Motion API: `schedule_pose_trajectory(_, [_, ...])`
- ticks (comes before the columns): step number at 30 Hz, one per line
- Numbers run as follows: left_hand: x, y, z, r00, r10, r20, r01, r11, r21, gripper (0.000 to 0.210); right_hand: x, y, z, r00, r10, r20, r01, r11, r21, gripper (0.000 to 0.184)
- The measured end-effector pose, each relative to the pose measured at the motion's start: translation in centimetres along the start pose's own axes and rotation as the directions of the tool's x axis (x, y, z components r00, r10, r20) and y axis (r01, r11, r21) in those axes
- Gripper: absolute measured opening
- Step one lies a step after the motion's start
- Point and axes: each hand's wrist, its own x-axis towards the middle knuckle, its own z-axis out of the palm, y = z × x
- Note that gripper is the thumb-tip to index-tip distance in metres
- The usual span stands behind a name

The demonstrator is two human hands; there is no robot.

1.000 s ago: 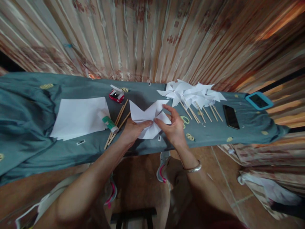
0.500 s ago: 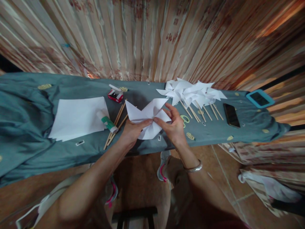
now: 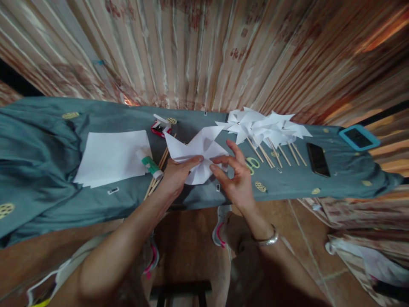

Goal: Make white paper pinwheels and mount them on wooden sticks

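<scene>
A white paper pinwheel (image 3: 200,147) is held up over the front of the table, its folded points spread around the centre. My left hand (image 3: 177,175) grips its lower left side, the thumb pressed near the middle and the other fingers hidden behind the paper. At the right edge is my right hand (image 3: 234,172), fingers apart, with thumb and forefinger tips close to the blades; whether they touch the paper I cannot tell. Wooden sticks (image 3: 156,183) and a green-and-white glue stick (image 3: 152,167) lie left of my left hand. Green-handled scissors (image 3: 252,163) lie beyond my right hand.
Several finished pinwheels on sticks (image 3: 265,125) are piled at the back right. A stack of white paper (image 3: 111,157) lies left, with a small red box (image 3: 160,128) behind. A phone (image 3: 318,159) and a blue-framed device (image 3: 359,137) rest at the right end.
My right hand has drawn back from the pinwheel's centre, and its fingers have spread. My left hand still holds the paper. The view has shifted slightly.
</scene>
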Motion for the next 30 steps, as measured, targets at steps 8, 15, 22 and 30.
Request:
schedule_pose_trajectory(8, [0.1,-0.3,-0.1,1.0,-0.002,0.013,0.002,1.0,-0.009,0.029,0.1,0.5,1.3,0.995,0.099,-0.025,-0.097,0.994,0.053,0.007])
schedule_pose_trajectory(15, [0.0,-0.5,-0.3,1.0,0.017,0.026,-0.016,0.998,-0.053,0.033,-0.1,0.1,1.5,0.997,0.05,-0.054,-0.05,0.999,0.001,0.004])
schedule_pose_trajectory(22, [0.2,-0.3,-0.5,1.0,0.006,-0.003,-0.006,0.999,-0.042,0.021,-0.2,0.0,1.4,0.999,0.001,-0.053,-0.001,1.0,-0.011,0.005])
schedule_pose_trajectory(30, [0.2,0.2,-0.3,1.0,-0.016,-0.002,0.016,0.998,-0.056,0.024,-0.1,0.4,1.4,0.999,0.009,-0.038,-0.009,1.0,0.006,0.01])
